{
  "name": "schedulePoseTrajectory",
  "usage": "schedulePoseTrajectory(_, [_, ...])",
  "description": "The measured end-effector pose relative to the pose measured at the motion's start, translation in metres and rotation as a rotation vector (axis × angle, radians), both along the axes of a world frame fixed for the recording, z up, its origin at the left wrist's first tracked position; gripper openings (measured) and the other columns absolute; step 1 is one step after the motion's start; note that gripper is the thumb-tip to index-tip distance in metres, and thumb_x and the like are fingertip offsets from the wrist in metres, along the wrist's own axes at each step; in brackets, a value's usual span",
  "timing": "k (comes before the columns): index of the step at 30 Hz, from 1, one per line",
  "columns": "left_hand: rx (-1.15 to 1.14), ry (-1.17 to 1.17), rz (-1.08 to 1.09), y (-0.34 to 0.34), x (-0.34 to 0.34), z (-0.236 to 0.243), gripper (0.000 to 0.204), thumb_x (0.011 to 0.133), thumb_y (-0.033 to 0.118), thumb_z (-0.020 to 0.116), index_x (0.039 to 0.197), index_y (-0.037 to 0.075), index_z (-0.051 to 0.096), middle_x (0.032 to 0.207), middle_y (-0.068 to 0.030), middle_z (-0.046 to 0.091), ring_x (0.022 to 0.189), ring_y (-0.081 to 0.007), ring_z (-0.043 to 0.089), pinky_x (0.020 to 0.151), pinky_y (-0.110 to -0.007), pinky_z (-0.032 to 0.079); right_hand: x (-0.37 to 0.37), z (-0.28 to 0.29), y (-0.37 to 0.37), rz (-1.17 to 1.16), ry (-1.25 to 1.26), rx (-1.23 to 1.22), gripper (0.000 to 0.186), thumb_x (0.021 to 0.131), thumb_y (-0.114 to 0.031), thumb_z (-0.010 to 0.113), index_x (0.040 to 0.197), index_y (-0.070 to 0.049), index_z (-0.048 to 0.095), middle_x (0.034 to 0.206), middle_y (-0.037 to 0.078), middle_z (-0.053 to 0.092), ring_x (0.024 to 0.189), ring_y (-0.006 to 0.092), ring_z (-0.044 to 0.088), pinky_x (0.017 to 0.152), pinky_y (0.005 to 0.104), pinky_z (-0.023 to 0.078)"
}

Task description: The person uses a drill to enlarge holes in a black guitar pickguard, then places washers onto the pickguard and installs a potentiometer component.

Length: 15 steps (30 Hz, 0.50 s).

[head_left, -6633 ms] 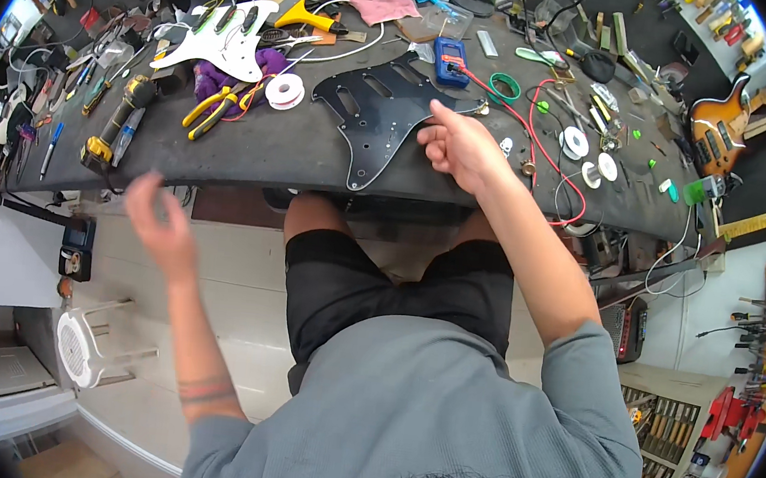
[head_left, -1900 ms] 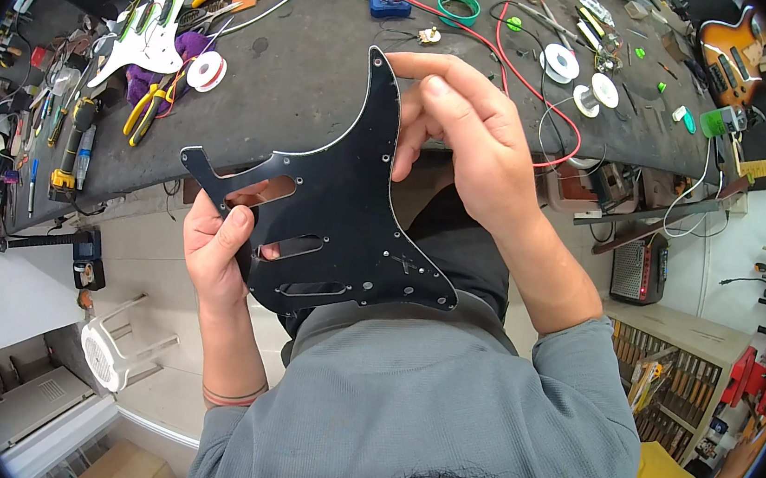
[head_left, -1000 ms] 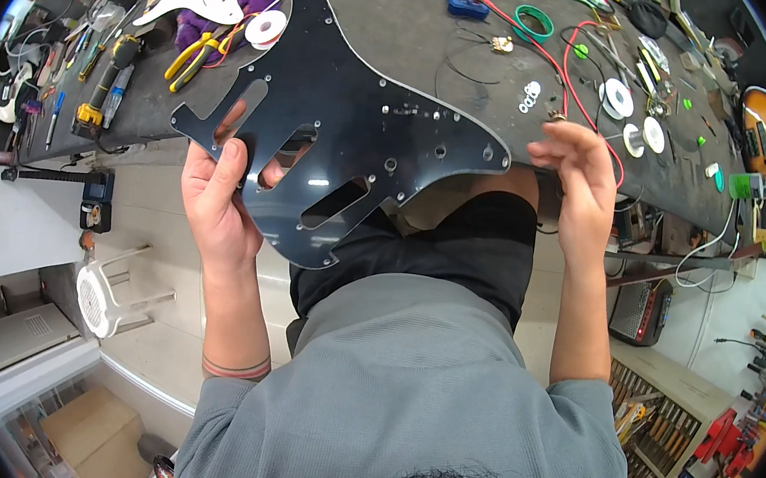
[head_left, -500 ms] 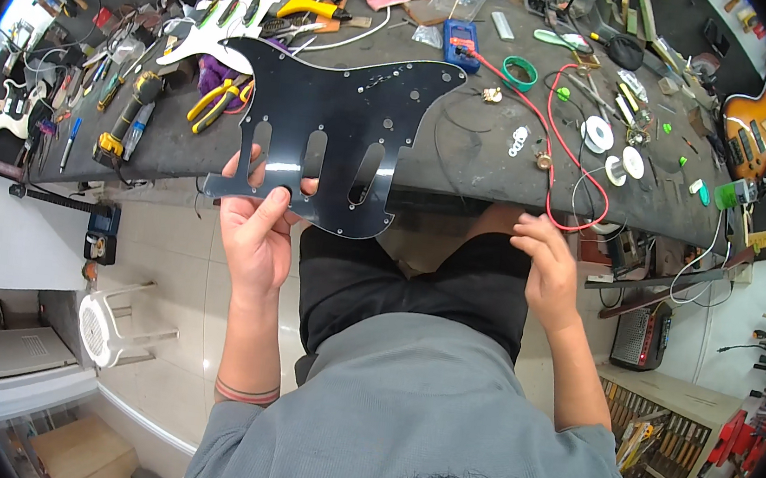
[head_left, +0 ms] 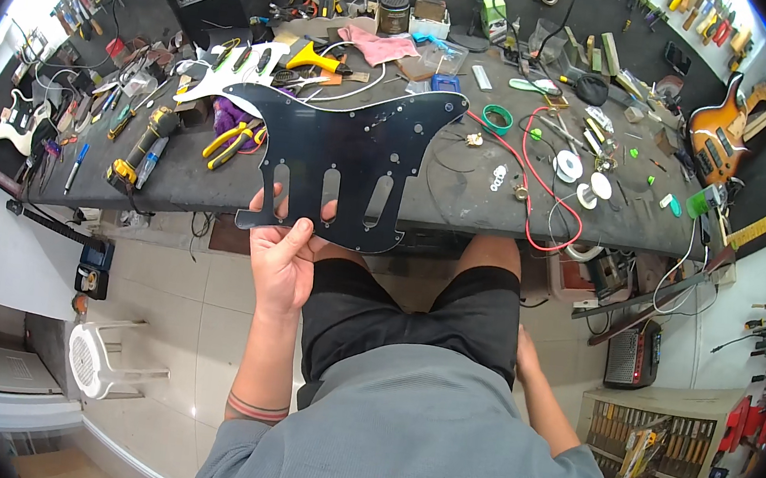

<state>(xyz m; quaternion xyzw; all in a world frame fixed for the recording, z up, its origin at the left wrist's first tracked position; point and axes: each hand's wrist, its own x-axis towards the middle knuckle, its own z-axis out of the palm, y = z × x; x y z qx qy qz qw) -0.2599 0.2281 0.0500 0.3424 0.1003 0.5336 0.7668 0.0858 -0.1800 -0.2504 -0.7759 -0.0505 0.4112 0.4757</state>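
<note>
Cluttered workbench (head_left: 462, 201) ahead. I am pinching the black pickguard (head_left: 345, 156) by its near edge with my left hand (head_left: 284, 252), lifting it over the bench's front edge; my right hand (head_left: 528, 352) is hanging below the bench, its grip unclear.

A glossy black plastic pickguard (head_left: 345, 156) above a matt dark table (head_left: 463, 187); pink cloth rag (head_left: 380, 46) lies crumpled behind.

Left hand (head_left: 283, 257) raised in front of the torso, forearm running up from the lower edge, thumb on the near face and fingers curled behind in a pinch grip. Band marking around the left forearm. Right hand (head_left: 528, 355) lowered beside the right thigh, arm bent back, fingers mostly hidden.
</note>
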Motion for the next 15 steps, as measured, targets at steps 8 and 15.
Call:
schedulePoseTrajectory(8, [0.009,-0.013,0.005,0.003,0.005,-0.002,0.057,0.104,-0.013,0.055,0.155,0.007,0.037,0.15,-0.0206,0.058,0.125,-0.0439,0.07,0.106,-0.057,0.065,-0.066,0.037,0.006,-0.275,0.518,0.197,0.085,0.114,-0.061,0.04,0.166,0.006,0.036,0.169,0.024,0.043,0.156,0.0313,0.042,0.127,0.0369,0.034])
schedulePoseTrajectory(15, [0.019,0.004,0.012,0.0,0.008,0.002,0.057,0.106,-0.011,0.051,0.157,0.009,0.037,0.147,-0.023,0.06,0.129,-0.0414,0.069,0.107,-0.056,0.064,-0.061,0.098,0.043,-0.043,0.13,0.161,0.088,0.113,-0.064,0.04,0.165,0.007,0.037,0.167,0.023,0.047,0.154,0.0304,0.045,0.126,0.0374,0.035])
